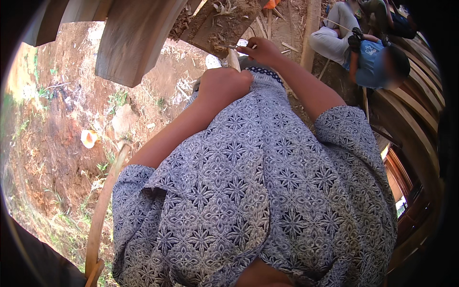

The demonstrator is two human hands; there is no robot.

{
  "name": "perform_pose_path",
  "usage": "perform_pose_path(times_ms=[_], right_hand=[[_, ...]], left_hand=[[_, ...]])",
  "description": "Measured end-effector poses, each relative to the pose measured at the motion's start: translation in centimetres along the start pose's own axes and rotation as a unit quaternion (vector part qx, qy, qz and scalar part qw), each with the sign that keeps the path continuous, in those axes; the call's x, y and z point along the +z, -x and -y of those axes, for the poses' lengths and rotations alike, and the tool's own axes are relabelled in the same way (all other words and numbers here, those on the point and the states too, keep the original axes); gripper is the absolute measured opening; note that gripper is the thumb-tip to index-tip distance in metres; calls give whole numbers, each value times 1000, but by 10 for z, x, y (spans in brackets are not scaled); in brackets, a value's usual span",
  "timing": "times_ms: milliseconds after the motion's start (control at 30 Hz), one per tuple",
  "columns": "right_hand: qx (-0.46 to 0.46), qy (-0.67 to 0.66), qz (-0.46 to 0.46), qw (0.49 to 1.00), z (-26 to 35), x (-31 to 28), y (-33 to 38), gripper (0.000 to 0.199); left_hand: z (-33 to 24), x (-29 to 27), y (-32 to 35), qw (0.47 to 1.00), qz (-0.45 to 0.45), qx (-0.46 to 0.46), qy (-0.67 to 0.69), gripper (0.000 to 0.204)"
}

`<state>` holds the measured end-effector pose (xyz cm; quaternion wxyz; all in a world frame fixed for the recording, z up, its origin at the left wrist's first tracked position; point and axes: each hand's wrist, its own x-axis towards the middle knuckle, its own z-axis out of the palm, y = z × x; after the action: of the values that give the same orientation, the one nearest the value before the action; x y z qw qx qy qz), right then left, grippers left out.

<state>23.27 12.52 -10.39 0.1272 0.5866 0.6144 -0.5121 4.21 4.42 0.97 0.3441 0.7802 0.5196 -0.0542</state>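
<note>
My left hand (225,85) is closed in a fist around a pale, carved-looking piece of wood (233,59), which sticks up from it just in front of my waist. Close by on the right, the fingers of my right hand (264,50) are pinched on a thin, slim tool (234,47). Its tip reaches to the top of the wood; whether they touch I cannot tell, nor is the tool's exact kind clear. Beyond both hands lies a brown wooden board (217,26) with curled shavings on it.
Curved planks (131,43) hang in from the upper left. A person in a blue shirt (368,57) with dark gloves sits at the upper right, beside a wooden post (311,36). Curved slats (406,103) line the right. Bare earth (57,143) and a bent pole (103,220) lie left.
</note>
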Motion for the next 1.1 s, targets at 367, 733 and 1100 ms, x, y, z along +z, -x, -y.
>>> perform_pose_path(times_ms=[367, 733, 1100], right_hand=[[42, -273, 76, 958, 31, -11, 35, 57], [-68, -469, 52, 879, 37, -31, 48, 39], [-312, -393, -18, 865, 65, -74, 137, 39]], left_hand=[[39, -38, 27, 983, -70, -90, 144, 24], [63, -49, 53, 919, -141, -99, 354, 23], [50, -34, 90, 821, -84, -70, 560, 39]])
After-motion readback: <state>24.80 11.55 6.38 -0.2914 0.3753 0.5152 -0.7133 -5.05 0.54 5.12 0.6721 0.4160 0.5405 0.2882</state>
